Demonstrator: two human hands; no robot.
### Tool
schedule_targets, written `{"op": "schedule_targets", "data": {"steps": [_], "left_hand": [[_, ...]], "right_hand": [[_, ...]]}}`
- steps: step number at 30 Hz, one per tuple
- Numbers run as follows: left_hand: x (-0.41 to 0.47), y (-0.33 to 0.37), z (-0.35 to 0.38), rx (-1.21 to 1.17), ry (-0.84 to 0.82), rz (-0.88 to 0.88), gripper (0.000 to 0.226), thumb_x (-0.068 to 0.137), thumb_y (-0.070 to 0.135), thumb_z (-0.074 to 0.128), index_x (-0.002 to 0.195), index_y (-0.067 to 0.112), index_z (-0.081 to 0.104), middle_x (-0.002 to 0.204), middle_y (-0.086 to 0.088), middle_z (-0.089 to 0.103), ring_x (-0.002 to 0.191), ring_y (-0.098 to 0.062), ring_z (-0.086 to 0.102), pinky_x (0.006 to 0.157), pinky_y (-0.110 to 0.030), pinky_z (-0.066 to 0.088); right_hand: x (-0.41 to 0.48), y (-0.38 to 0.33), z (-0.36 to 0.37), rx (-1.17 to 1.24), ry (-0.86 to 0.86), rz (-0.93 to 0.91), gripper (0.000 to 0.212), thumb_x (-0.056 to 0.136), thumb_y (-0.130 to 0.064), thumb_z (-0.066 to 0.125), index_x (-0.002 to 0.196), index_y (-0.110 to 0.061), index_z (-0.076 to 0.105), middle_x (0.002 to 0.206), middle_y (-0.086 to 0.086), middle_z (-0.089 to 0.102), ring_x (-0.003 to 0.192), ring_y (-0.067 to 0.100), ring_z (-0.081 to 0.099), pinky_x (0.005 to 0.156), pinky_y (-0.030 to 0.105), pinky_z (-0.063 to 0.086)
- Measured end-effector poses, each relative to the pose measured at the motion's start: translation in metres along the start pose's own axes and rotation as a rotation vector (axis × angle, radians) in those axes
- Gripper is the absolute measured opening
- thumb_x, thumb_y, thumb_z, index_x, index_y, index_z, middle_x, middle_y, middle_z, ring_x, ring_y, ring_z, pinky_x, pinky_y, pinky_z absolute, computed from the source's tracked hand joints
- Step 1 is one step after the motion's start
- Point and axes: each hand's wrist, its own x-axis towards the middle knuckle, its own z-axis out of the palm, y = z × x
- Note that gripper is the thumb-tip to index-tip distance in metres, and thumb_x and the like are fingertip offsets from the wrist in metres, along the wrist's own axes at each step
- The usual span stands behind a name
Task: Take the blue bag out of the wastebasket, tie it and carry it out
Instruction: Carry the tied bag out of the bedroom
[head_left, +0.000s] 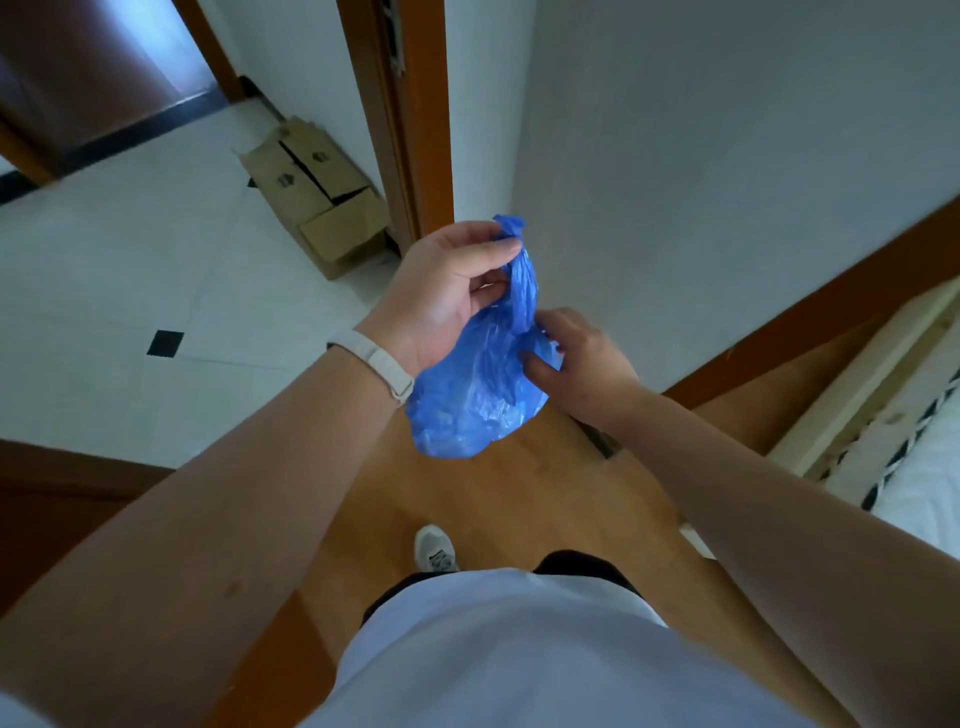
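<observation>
The blue bag (475, 395) hangs in the air in front of me, above the wooden floor. Its neck is gathered into a twisted strip that runs up to my left hand (447, 291), which pinches the top end between thumb and fingers. My right hand (576, 364) grips the bag lower down on its right side, where the neck meets the full, rounded body. The wastebasket is not in view.
A doorway with a brown wooden frame (415, 130) opens ahead onto a white tiled floor (130, 291). A flattened cardboard box (317, 192) lies just past the frame. A white wall (701, 156) is on the right, with a bed edge (883, 405) at the far right.
</observation>
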Motion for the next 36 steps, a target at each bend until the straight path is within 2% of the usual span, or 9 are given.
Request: {"op": "schedule_targets", "data": {"steps": [7, 12, 14, 19, 22, 26, 28, 33, 36], "left_hand": [[0.046, 0.01, -0.018, 0.06, -0.077, -0.055, 0.017, 0.085, 0.001, 0.061, 0.075, 0.014, 0.067, 0.069, 0.0, 0.066, 0.068, -0.014, 0.061, 0.074, -0.026, 0.05], [0.106, -0.002, -0.026, 0.107, -0.059, -0.159, 0.018, 0.084, 0.001, 0.062, 0.075, 0.015, 0.068, 0.071, 0.0, 0.066, 0.07, -0.015, 0.06, 0.08, -0.03, 0.049], [0.125, -0.008, -0.026, 0.141, -0.032, -0.188, 0.012, 0.084, 0.0, 0.062, 0.082, 0.012, 0.067, 0.074, -0.002, 0.066, 0.072, -0.017, 0.06, 0.085, -0.034, 0.047], [0.174, -0.031, -0.034, 0.235, 0.011, -0.274, 0.012, 0.086, -0.002, 0.06, 0.089, 0.008, 0.067, 0.081, -0.007, 0.066, 0.079, -0.019, 0.063, 0.091, -0.037, 0.05], [0.206, -0.05, -0.038, 0.316, 0.035, -0.294, 0.012, 0.085, -0.002, 0.061, 0.092, 0.006, 0.067, 0.083, -0.008, 0.066, 0.082, -0.019, 0.065, 0.087, -0.033, 0.053], [0.246, -0.079, -0.047, 0.415, -0.011, -0.381, 0.014, 0.084, -0.004, 0.062, 0.088, 0.008, 0.067, 0.074, 0.0, 0.07, 0.074, -0.011, 0.068, 0.077, -0.026, 0.055], [0.263, -0.088, -0.053, 0.436, -0.005, -0.393, 0.013, 0.084, -0.005, 0.062, 0.089, 0.006, 0.066, 0.076, -0.002, 0.068, 0.072, -0.01, 0.068, 0.074, -0.024, 0.055], [0.319, -0.145, -0.088, 0.515, -0.081, -0.442, 0.014, 0.085, -0.002, 0.062, 0.097, 0.005, 0.065, 0.083, -0.006, 0.065, 0.074, -0.009, 0.066, 0.07, -0.018, 0.054], [0.343, -0.194, -0.116, 0.589, -0.12, -0.435, 0.011, 0.084, -0.001, 0.064, 0.09, 0.008, 0.065, 0.089, -0.013, 0.065, 0.08, -0.016, 0.063, 0.072, -0.02, 0.054]], "right_hand": [[0.035, -0.005, 0.01, 0.03, 0.032, 0.047, 0.041, 0.086, -0.028, 0.063, 0.126, -0.02, 0.056, 0.119, 0.001, 0.059, 0.102, 0.023, 0.06, 0.088, 0.043, 0.05], [0.079, 0.031, 0.023, 0.058, -0.007, 0.146, 0.048, 0.083, -0.036, 0.058, 0.128, -0.018, 0.055, 0.121, 0.005, 0.058, 0.101, 0.027, 0.059, 0.088, 0.046, 0.05], [0.094, 0.048, 0.029, 0.082, -0.012, 0.154, 0.051, 0.08, -0.04, 0.055, 0.127, -0.018, 0.056, 0.119, 0.006, 0.059, 0.099, 0.028, 0.06, 0.085, 0.041, 0.05], [0.133, 0.091, 0.043, 0.075, -0.09, 0.165, 0.047, 0.083, -0.03, 0.061, 0.129, -0.024, 0.055, 0.125, 0.002, 0.058, 0.109, 0.023, 0.057, 0.084, 0.026, 0.039], [0.162, 0.121, 0.052, 0.06, -0.133, 0.194, 0.045, 0.083, -0.028, 0.063, 0.127, -0.024, 0.056, 0.125, 0.005, 0.058, 0.109, 0.027, 0.058, 0.084, 0.024, 0.037], [0.192, 0.157, 0.067, 0.005, -0.177, 0.286, 0.04, 0.081, -0.031, 0.06, 0.12, -0.023, 0.058, 0.112, 0.007, 0.06, 0.1, 0.032, 0.06, 0.08, 0.034, 0.047], [0.205, 0.165, 0.075, -0.045, -0.204, 0.279, 0.036, 0.081, -0.036, 0.055, 0.115, -0.026, 0.056, 0.108, 0.004, 0.06, 0.097, 0.03, 0.06, 0.078, 0.038, 0.051], [0.234, 0.212, 0.13, -0.134, -0.186, 0.377, 0.034, 0.083, -0.04, 0.048, 0.114, -0.029, 0.055, 0.11, 0.0, 0.06, 0.096, 0.026, 0.062, 0.076, 0.036, 0.052], [0.242, 0.244, 0.173, -0.162, -0.21, 0.404, 0.033, 0.084, -0.041, 0.047, 0.113, -0.027, 0.053, 0.114, 0.001, 0.057, 0.1, 0.026, 0.059, 0.075, 0.033, 0.048]]}}
